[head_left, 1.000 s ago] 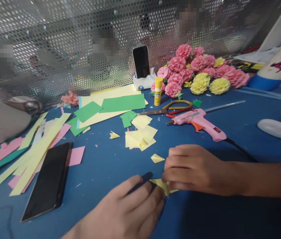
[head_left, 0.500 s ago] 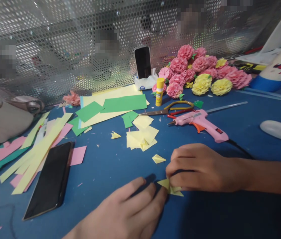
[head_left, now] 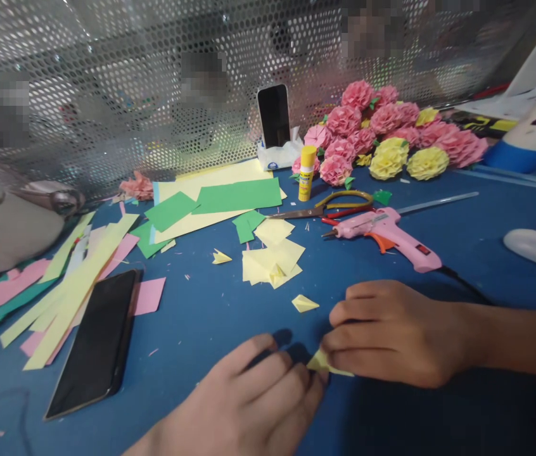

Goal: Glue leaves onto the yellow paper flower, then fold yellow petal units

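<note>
A small folded piece of yellow paper (head_left: 318, 363) lies on the blue table between my hands, mostly covered by fingers. My right hand (head_left: 391, 332) presses on it from above, fingers curled together. My left hand (head_left: 253, 392) grips its near left edge with the fingertips; the thumb is hidden. Just beyond sits a folded yellow paper piece (head_left: 305, 303), shaped like a kite. Farther off, yellow paper squares (head_left: 272, 253) are piled up with another folded piece on top. A second small folded piece (head_left: 221, 256) rests to their left.
A pink glue gun (head_left: 386, 231), scissors (head_left: 303, 214) and a glue stick (head_left: 306, 174) lie or stand beyond my hands. Pink and yellow paper flowers (head_left: 377, 130) are heaped at the back. At left are a phone (head_left: 94, 342) and paper strips (head_left: 78, 288). A perforated metal screen (head_left: 130, 95) stands behind.
My right hand has shifted slightly down over the folded yellow paper, covering more of it. My left fingertips have moved a little right onto its edge. The view has shifted slightly.
</note>
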A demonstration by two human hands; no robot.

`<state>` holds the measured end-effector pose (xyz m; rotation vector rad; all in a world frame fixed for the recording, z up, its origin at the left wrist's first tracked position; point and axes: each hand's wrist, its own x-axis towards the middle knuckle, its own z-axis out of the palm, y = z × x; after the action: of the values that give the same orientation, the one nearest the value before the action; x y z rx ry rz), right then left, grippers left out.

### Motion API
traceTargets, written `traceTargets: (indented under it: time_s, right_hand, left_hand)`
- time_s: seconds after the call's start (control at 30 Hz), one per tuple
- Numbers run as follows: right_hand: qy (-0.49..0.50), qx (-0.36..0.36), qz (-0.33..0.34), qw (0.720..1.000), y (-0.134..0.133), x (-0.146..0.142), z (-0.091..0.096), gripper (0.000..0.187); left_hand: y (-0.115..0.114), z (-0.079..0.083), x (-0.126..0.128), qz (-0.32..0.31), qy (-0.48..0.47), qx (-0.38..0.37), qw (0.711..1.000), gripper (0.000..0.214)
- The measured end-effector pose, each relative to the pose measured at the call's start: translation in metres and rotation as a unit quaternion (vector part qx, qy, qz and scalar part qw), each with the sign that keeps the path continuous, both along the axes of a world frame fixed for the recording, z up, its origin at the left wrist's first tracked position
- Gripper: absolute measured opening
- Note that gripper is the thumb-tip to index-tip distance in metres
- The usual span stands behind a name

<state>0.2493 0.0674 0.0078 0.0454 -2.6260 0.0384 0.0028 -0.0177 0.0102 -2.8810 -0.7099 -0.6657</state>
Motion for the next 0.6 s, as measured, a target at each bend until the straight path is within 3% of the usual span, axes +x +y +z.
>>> traceTargets:
  time_s: [0.13,0.27,0.4,0.6]
  right_hand:
    - [-0.023,-0.005,0.018,1.000,0.003,0.002,0.001,0.020]
    - [-0.038,-0.003,0.005,0.999,0.001,0.003,-0.001,0.027]
    - [-0.054,0.015,-0.061,0.997,-0.010,0.001,-0.003,0.026]
    - [-0.089,0.015,-0.071,0.993,-0.032,0.003,0.004,0.024]
  left_hand:
    - [0.001,-0.007,-0.003,0.019,0.004,-0.007,1.000,0.028]
    - [0.000,-0.011,-0.005,0.027,0.024,-0.023,0.999,0.031]
    - [0.001,-0.008,-0.002,0.035,0.025,-0.045,0.998,0.031]
    - [0.005,0.001,-0.001,0.037,-0.025,-0.085,0.995,0.025]
